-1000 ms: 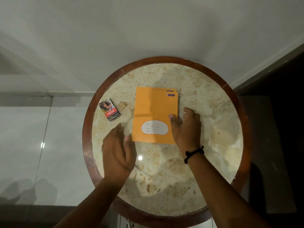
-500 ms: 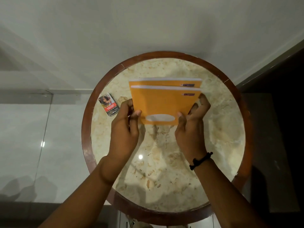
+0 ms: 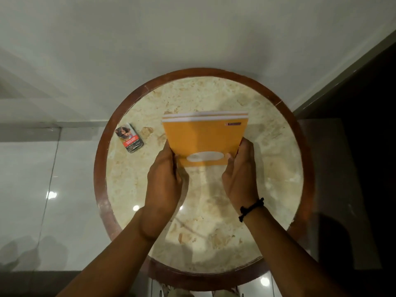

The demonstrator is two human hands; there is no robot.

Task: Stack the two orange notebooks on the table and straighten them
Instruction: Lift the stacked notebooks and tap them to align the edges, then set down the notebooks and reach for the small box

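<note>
Two orange notebooks (image 3: 203, 138) stand together on their lower edge near the middle of the round marble table (image 3: 267, 168), tilted away from me. Their white top edges nearly line up, the rear one peeking just above the front one. The front cover shows a white oval label at the bottom. My left hand (image 3: 165, 179) grips the lower left side of the pair. My right hand (image 3: 240, 176), with a black band at the wrist, grips the lower right side.
A small cigarette pack (image 3: 129, 137) lies on the table to the left of the notebooks. The table has a brown wooden rim (image 3: 99, 168) and stands against a white wall. Glossy floor tiles lie to the left, a dark area to the right.
The notebooks went from lying flat to held upright in both hands. Since half a second ago their top edges have come closer together and the pair has moved nearer the table.
</note>
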